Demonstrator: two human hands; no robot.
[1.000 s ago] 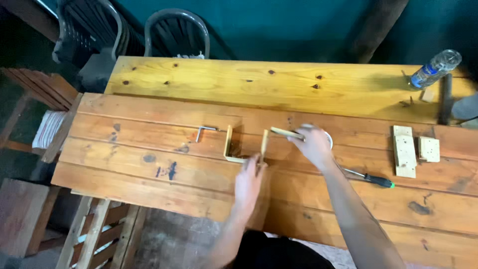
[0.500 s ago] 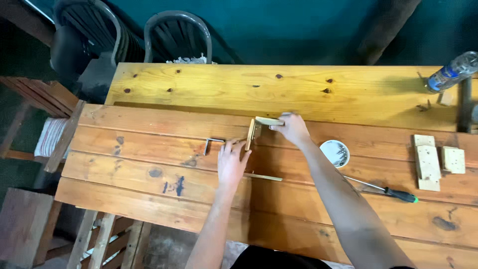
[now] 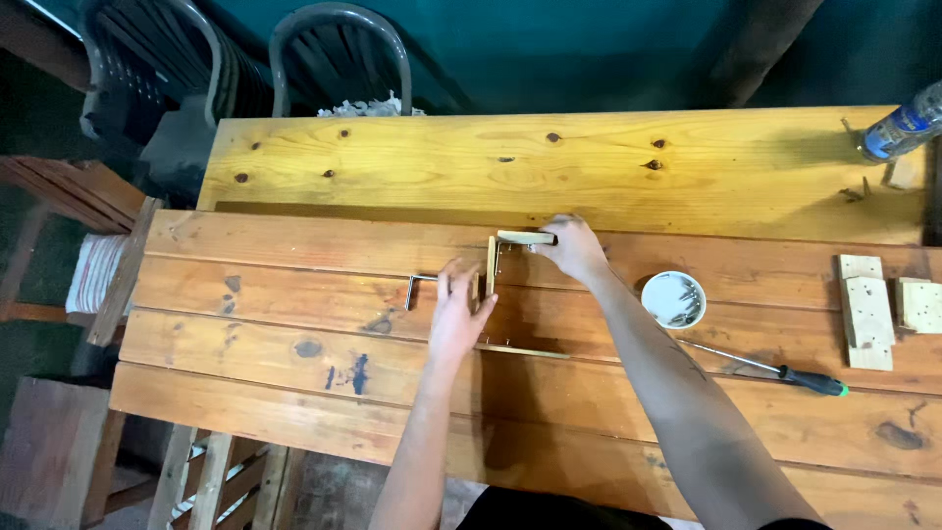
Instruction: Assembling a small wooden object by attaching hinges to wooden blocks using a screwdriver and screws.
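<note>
The thin wooden frame stands at table centre; the left hand grips its 9 o'clock slat, the right hand pinches its 12 o'clock slat (light, stiff, probably fragile at joints).

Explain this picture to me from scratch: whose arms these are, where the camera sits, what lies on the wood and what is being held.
There is no machine here: a person works with two bare hands, and the camera is worn on their head, looking down.

The left hand steadies an upright thin wooden strip. The right hand grips a short wooden piece at the top of that strip. Another thin strip lies flat nearby, and a bent metal key lies to the left.

All this rests on a slatted wooden table. To the right are a small white dish of screws, a screwdriver and some wooden blocks. A plastic bottle lies at the far right corner.
</note>
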